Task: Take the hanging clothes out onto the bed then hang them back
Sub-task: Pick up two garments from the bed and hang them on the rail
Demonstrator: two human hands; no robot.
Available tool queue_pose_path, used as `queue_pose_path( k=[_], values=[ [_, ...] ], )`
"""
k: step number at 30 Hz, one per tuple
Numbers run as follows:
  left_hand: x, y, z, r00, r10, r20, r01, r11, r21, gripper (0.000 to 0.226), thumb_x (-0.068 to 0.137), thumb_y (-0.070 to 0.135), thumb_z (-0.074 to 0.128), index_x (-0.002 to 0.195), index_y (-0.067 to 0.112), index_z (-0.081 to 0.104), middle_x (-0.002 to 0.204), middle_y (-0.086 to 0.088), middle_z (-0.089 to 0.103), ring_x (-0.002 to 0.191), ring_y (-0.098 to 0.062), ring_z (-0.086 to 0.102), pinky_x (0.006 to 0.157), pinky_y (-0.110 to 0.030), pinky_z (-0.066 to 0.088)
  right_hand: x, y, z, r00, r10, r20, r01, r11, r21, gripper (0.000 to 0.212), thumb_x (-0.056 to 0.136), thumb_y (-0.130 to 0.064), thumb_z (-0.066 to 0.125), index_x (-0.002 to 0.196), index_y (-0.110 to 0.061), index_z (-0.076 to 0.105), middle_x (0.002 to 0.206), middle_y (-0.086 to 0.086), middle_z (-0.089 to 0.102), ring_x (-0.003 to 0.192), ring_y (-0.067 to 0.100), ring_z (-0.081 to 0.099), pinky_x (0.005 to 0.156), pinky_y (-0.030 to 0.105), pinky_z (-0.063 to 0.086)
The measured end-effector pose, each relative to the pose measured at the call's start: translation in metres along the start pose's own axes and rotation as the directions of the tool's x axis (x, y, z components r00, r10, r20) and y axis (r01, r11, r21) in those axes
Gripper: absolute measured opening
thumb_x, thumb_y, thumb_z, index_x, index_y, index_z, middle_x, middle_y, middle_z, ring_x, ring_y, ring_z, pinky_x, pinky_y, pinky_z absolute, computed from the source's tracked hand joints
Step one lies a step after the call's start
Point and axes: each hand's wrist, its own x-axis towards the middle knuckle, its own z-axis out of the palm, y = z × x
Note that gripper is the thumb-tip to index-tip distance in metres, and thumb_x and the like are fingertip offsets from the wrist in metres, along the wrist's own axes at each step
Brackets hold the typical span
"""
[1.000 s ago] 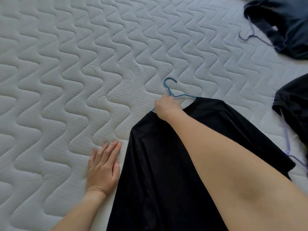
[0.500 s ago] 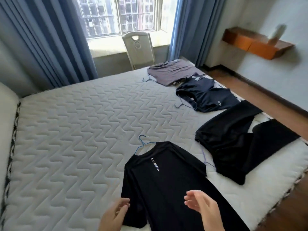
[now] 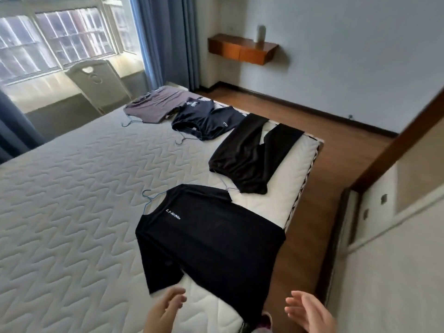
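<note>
- The bed (image 3: 72,212) fills the left and centre of the frame, a white quilted mattress with four garments in a row along its right side.
- A black tee (image 3: 209,236) lies flat at lower centre. White lettering shows below its collar, and its hem reaches the mattress edge at the lower right.
- A blue hanger (image 3: 150,200) sits inside the tee, and its hook sticks out of the collar toward the upper left.
- Black trousers (image 3: 249,155) lie just above and to the right of the tee, their legs running to the far right edge of the bed. A thin hanger wire shows at their waist.
- A navy top (image 3: 206,118) lies above the trousers, with a hook poking out at its lower left.
- A grey top (image 3: 156,104) lies at upper centre, partly under the navy top, with a hook at its lower left.
- The left hand (image 3: 165,311), blurred at the bottom centre, is released, with loose fingers holding nothing just below the tee's sleeve.
- The right hand (image 3: 310,313) at the bottom right is also released, with spread fingers holding nothing, over the floor (image 3: 312,188) beside the bed.
- A white chair (image 3: 96,80) stands under the window (image 3: 55,39) at upper left, next to a blue curtain (image 3: 163,39).
- A wooden shelf (image 3: 242,51) on the wall at upper centre carries a pale can (image 3: 260,34).
</note>
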Motion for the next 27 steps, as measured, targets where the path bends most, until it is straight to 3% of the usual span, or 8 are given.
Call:
queue_pose_path(
  k=[3, 7, 11, 15, 27],
  values=[
    [0.008, 0.034, 0.021, 0.996, 0.058, 0.069, -0.058, 0.998, 0.003, 0.022, 0.094, 0.009, 0.053, 0.091, 0.021, 0.071, 0.084, 0.0, 0.074, 0.084, -0.016, 0.068, 0.08, -0.03, 0.051, -0.004, 0.012, -0.032, 0.994, -0.069, -0.085, 0.07, 0.997, 0.012, 0.028, 0.099, -0.016, 0.047, 0.089, -0.001, 0.069, 0.082, 0.025, 0.071, 0.063, 0.028, 0.069, 0.059, 0.03, 0.059],
    [0.022, 0.062, 0.072, 0.973, 0.114, 0.2, -0.113, 0.993, -0.02, 0.023, 0.097, 0.013, 0.051, 0.096, 0.025, 0.071, 0.093, -0.002, 0.073, 0.091, -0.014, 0.068, 0.086, -0.031, 0.05, 0.0, 0.017, -0.07, 0.987, -0.067, -0.148, 0.073, 0.997, 0.035, 0.027, 0.101, -0.014, 0.045, 0.094, -0.001, 0.068, 0.086, 0.023, 0.071, 0.074, 0.036, 0.067, 0.065, 0.036, 0.059],
    [0.038, 0.076, 0.123, 0.965, 0.101, 0.24, -0.106, 0.994, 0.004, 0.026, 0.097, 0.012, 0.048, 0.096, 0.025, 0.071, 0.092, -0.003, 0.073, 0.092, -0.017, 0.068, 0.085, -0.032, 0.05, 0.033, 0.004, -0.093, 0.982, -0.049, -0.185, 0.058, 0.997, 0.043, 0.028, 0.102, -0.011, 0.043, 0.094, 0.001, 0.067, 0.086, 0.024, 0.069, 0.072, 0.033, 0.066, 0.066, 0.039, 0.056],
    [0.045, 0.089, 0.161, 0.98, 0.059, 0.191, -0.061, 0.998, 0.005, 0.027, 0.098, 0.01, 0.046, 0.096, 0.02, 0.071, 0.091, -0.008, 0.073, 0.092, -0.021, 0.067, 0.079, -0.028, 0.049, 0.091, -0.039, -0.102, 0.988, -0.04, -0.152, 0.048, 0.998, 0.049, 0.027, 0.101, -0.011, 0.043, 0.093, 0.0, 0.067, 0.084, 0.02, 0.069, 0.07, 0.03, 0.066, 0.066, 0.038, 0.056],
    [0.086, 0.097, 0.201, 0.993, -0.12, 0.0, 0.12, 0.992, 0.026, 0.027, 0.098, 0.0, 0.044, 0.094, 0.011, 0.068, 0.088, -0.015, 0.071, 0.092, -0.038, 0.064, 0.08, -0.037, 0.048, 0.266, -0.157, -0.088, 0.991, -0.129, 0.016, 0.129, 0.992, 0.015, 0.028, 0.101, -0.013, 0.042, 0.096, 0.001, 0.066, 0.082, 0.016, 0.069, 0.071, 0.025, 0.069, 0.067, 0.034, 0.059]
  ],
)
